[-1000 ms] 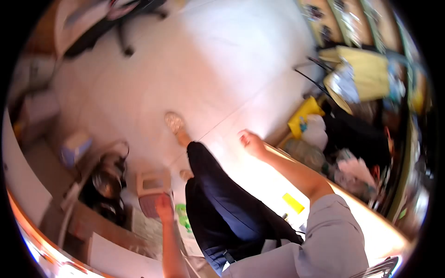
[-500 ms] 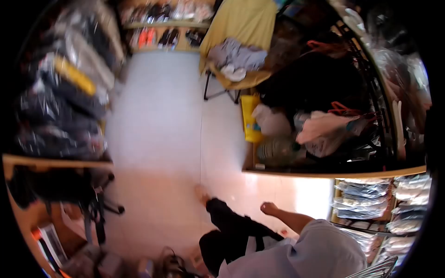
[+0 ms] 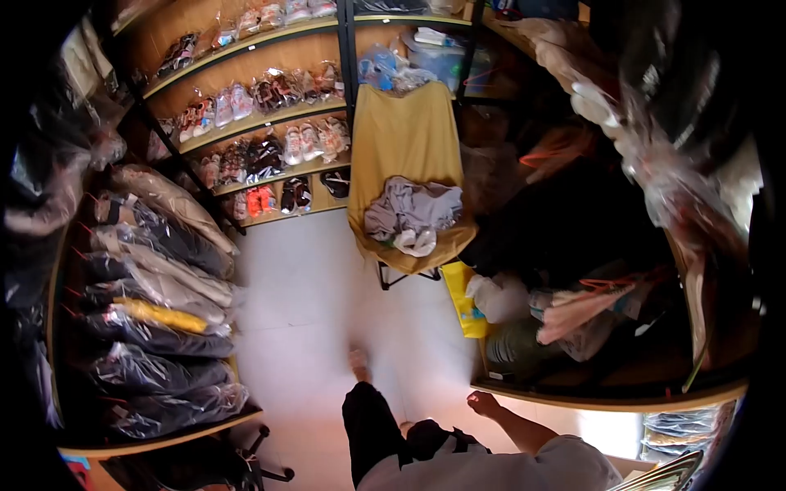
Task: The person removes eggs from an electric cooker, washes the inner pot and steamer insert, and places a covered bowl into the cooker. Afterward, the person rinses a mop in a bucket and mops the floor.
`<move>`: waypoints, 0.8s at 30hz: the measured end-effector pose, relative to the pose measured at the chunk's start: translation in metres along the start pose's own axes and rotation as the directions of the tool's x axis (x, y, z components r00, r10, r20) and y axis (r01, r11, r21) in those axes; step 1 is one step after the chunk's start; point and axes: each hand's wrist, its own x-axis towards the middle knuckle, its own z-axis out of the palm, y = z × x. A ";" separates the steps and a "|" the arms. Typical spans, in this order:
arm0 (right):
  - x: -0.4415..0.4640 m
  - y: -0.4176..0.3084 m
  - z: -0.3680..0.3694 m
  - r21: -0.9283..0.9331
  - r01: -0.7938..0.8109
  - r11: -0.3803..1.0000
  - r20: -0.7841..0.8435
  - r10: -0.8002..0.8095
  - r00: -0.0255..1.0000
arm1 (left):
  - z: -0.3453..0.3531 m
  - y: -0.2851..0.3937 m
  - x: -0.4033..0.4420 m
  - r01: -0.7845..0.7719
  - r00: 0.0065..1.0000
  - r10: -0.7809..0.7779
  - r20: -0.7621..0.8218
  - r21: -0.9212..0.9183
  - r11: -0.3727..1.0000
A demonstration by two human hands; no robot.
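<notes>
My right hand hangs low in the view, to the right of my dark-trousered legs, beside the curved wooden edge of a rack. Its fingers look curled in, and nothing shows in them. My left hand is out of view. Ahead, a yellow cloth-covered chair holds a crumpled grey garment. A yellow bag and a white plastic bag lie between that chair and my right hand.
Shelves of wrapped shoes stand at the back left. Bagged clothes hang along the left side. A black wheeled chair is at the lower left. Dark clothes and a pink garment fill the right side, above stacked wrapped clothes.
The view has swung right and up, bringing the shoe shelves and yellow chair to the centre. My left hand, seen one second ago, has left the view. My right hand now appears lower.
</notes>
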 end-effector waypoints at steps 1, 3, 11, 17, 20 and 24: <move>0.016 -0.002 -0.002 0.023 -0.056 0.998 0.018 0.055 0.998 | -0.011 0.013 0.005 0.019 1.000 -0.019 0.011 0.035 0.999; 0.050 0.005 0.001 -0.090 -0.043 0.995 -0.019 0.042 0.999 | -0.038 0.041 0.012 0.018 0.998 -0.025 0.065 0.103 0.995; 0.088 -0.097 -0.073 0.428 -0.149 0.892 -0.097 0.209 0.973 | -0.067 0.330 0.213 -0.444 0.851 0.523 0.037 0.582 0.681; 0.148 -0.108 -0.082 0.610 -0.213 0.763 -0.139 0.368 0.920 | 0.070 0.641 0.220 -0.837 0.530 0.835 0.147 0.249 0.487; 0.211 -0.078 -0.056 0.422 -0.056 0.905 -0.311 0.202 0.929 | 0.141 0.736 0.180 -0.862 0.506 0.832 0.227 0.154 0.482; 0.246 -0.172 -0.156 0.360 0.009 0.933 -0.346 0.125 0.930 | 0.205 0.837 0.143 -0.940 0.336 0.901 0.272 0.048 0.337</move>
